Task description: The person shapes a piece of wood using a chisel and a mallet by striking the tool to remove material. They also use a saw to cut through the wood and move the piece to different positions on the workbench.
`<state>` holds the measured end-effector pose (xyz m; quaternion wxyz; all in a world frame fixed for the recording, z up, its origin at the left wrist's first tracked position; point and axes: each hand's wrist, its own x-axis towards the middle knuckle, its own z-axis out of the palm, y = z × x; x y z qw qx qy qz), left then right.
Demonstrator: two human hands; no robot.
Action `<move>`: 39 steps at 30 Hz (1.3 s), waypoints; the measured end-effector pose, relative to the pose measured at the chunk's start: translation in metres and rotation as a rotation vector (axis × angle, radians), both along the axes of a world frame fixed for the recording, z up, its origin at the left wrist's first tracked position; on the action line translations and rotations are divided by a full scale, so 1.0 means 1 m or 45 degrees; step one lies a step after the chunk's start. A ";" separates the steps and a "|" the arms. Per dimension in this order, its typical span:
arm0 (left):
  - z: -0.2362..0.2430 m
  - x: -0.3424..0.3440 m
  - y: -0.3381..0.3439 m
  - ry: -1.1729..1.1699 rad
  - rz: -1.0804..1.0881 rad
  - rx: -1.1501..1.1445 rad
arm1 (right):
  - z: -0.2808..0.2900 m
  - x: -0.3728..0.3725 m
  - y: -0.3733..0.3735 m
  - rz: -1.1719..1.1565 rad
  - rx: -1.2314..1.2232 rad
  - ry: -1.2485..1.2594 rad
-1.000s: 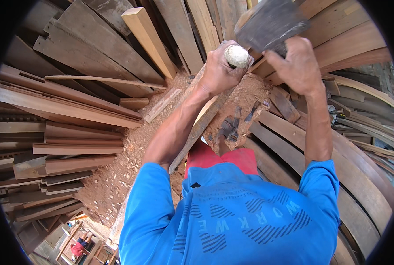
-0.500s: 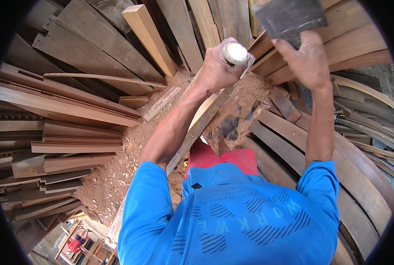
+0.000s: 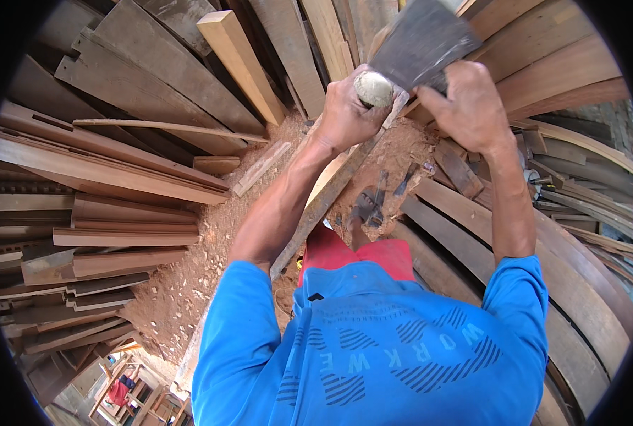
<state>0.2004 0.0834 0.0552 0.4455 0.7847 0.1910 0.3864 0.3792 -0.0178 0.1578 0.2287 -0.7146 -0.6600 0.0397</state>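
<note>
Clasping the handle [image 3: 374, 89] top-exposed, the left hand [image 3: 348, 111] apparently leaves room for the mallet [image 3: 427, 44] gripped firmly in the right hand [image 3: 470, 108].

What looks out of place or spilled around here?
Wood chips litter the ground to the left, and a dark tool lies loose near a foot, which looks untidy. Otherwise nothing seems odd: the left hand holds a pale-ended handle, the right hand a dark mallet.
</note>
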 end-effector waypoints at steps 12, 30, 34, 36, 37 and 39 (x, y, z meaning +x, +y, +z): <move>0.000 -0.002 -0.004 0.009 -0.013 0.030 | 0.024 0.004 -0.001 -0.145 0.185 0.369; -0.005 0.007 -0.006 -0.003 -0.076 0.041 | -0.002 0.011 -0.009 0.005 -0.138 -0.024; -0.012 0.012 -0.001 0.174 -0.070 0.075 | 0.011 0.003 -0.004 -0.218 0.034 0.390; -0.013 0.018 0.000 0.197 -0.063 0.109 | -0.017 0.011 -0.009 -0.092 -0.077 0.055; -0.016 0.020 0.001 0.142 -0.053 0.126 | -0.025 0.009 -0.008 -0.018 -0.136 -0.104; -0.019 0.023 0.003 0.031 -0.035 0.160 | -0.019 0.015 -0.010 -0.006 -0.097 0.068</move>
